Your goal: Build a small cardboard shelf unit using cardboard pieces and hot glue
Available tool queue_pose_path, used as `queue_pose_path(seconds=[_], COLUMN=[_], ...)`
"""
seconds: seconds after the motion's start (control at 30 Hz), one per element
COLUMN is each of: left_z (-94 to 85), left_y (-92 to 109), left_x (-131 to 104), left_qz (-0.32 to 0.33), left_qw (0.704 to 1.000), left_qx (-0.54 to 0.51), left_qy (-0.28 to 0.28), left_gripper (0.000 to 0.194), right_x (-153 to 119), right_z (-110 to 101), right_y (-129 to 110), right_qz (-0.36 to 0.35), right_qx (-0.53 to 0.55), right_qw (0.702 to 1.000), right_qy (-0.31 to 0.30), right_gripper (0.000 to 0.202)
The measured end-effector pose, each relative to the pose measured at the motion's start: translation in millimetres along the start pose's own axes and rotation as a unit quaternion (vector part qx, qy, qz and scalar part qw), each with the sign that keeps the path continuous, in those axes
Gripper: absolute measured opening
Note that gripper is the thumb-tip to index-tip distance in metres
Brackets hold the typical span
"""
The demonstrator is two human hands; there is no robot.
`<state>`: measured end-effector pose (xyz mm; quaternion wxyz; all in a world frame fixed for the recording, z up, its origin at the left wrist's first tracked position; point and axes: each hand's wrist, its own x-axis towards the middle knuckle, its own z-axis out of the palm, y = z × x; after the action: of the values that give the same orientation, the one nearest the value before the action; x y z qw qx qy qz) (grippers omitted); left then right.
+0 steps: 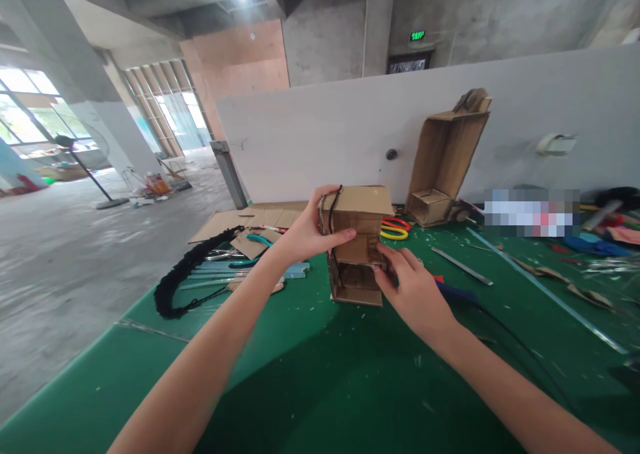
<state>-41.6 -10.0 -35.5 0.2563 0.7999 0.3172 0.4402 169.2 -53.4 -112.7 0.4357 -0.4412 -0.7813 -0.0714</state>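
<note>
A small open-fronted cardboard box (pixel 357 201) with an inner shelf stands upright on the green table. My left hand (pixel 313 231) is closed around its left side, thumb across the front. A dark cord (pixel 332 215) runs down that side near my fingers. The fingers of my right hand (pixel 413 287) pinch the box's right edge at about shelf height. Behind the box, scissors with red and yellow handles (pixel 396 231) lie partly hidden. A blue-handled tool with a black cable (pixel 457 295) lies beside my right hand.
A taller cardboard piece (pixel 443 154) leans at the white partition (pixel 310 134). Left on the table lie a black fuzzy strip (pixel 173 281), teal-handled pliers (pixel 260 239) and clear strips (pixel 210 274). To the right are a metal strip (pixel 463 266), a long clear strip (pixel 555 297) and scraps.
</note>
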Motion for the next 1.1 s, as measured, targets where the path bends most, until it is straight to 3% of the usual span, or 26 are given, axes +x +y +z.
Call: queue_pose_path(seconds=[0.17,0.3,0.47,0.57,0.67,0.77,0.87,0.97,1.1], left_z=[-3.0,-10.2,-8.2,0.4,7.8,11.1,11.9,12.3,12.8], left_y=[1.6,2.4,2.6,2.3,1.6,0.8,0.4,0.1,-2.3], left_x=[0.8,1.2,-0.5,-0.7,-0.3,0.1,0.3,0.3,1.1], left_qz=[0.051,0.083,0.078,0.093,0.104,0.096,0.095,0.091,0.103], left_qw=[0.995,0.991,0.983,0.980,0.977,0.978,0.979,0.980,0.979], left_qx=[0.078,0.106,0.163,0.166,0.162,0.154,0.142,0.136,0.130], left_qy=[0.023,-0.004,0.020,0.063,0.093,0.104,0.112,0.114,0.118], left_gripper=[0.084,0.095,0.086,0.078,0.063,0.056,0.055,0.051,0.053], right_x=[17.8,32.9,44.3,38.2,19.2,-0.7,-6.2,3.1,17.0], right_z=[-13.1,-23.5,-26.5,-24.8,-20.3,-12.4,-1.5,10.7,22.9], right_y=[-7.7,-13.0,-15.1,-14.6,-10.2,-0.7,9.9,15.4,13.1], right_qz=[-0.011,-0.023,-0.027,0.016,0.146,0.246,0.203,0.160,0.147], right_qx=[-0.013,-0.020,-0.023,0.026,0.150,0.212,0.124,0.003,-0.042], right_qw=[0.998,0.996,0.995,0.994,0.971,0.946,0.963,0.972,0.967], right_qy=[0.059,0.083,0.095,0.108,0.112,0.008,-0.125,-0.171,-0.202], right_gripper=[0.031,0.030,0.025,0.025,0.031,0.020,0.015,0.017,0.023])
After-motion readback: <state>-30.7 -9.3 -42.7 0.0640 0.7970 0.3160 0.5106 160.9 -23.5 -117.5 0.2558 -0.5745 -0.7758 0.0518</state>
